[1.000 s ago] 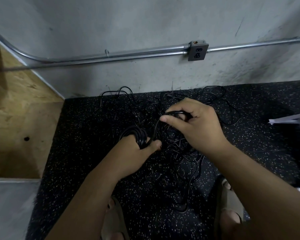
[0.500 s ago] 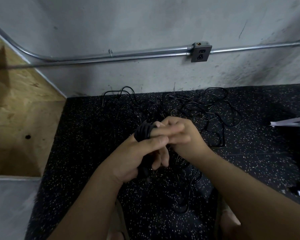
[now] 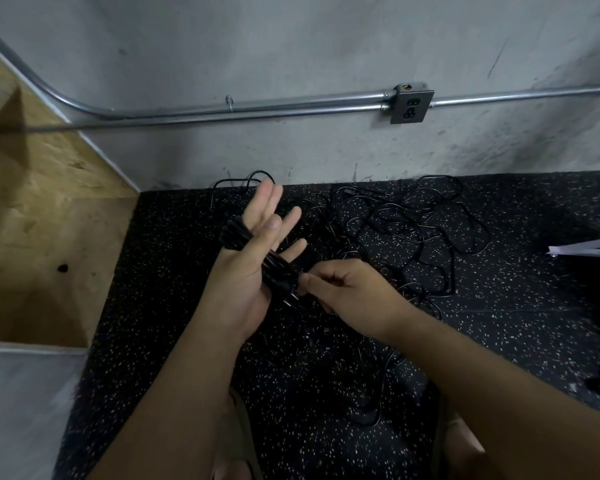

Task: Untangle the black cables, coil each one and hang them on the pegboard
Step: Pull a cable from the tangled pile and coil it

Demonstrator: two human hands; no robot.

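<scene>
A black cable coil (image 3: 243, 237) is wound several times around my left hand (image 3: 253, 261), which is raised palm up with its fingers straight and spread. My right hand (image 3: 347, 289) sits just right of it and pinches the cable's plug end (image 3: 293, 296) at the base of the left palm. More loose black cables (image 3: 413, 237) lie tangled on the speckled black floor mat (image 3: 499, 323) behind and below both hands. No pegboard is in view.
A grey concrete wall carries a metal conduit (image 3: 257, 107) and an outlet box (image 3: 409, 105). A plywood panel (image 3: 39, 220) stands at the left. A pale flat object (image 3: 582, 249) juts in at the right edge. My sandalled feet (image 3: 461, 441) show at the bottom.
My left hand rose from the pile and opened flat with the coil wrapped round it. My right hand let go of the loop and moved down to pinch the plug end.
</scene>
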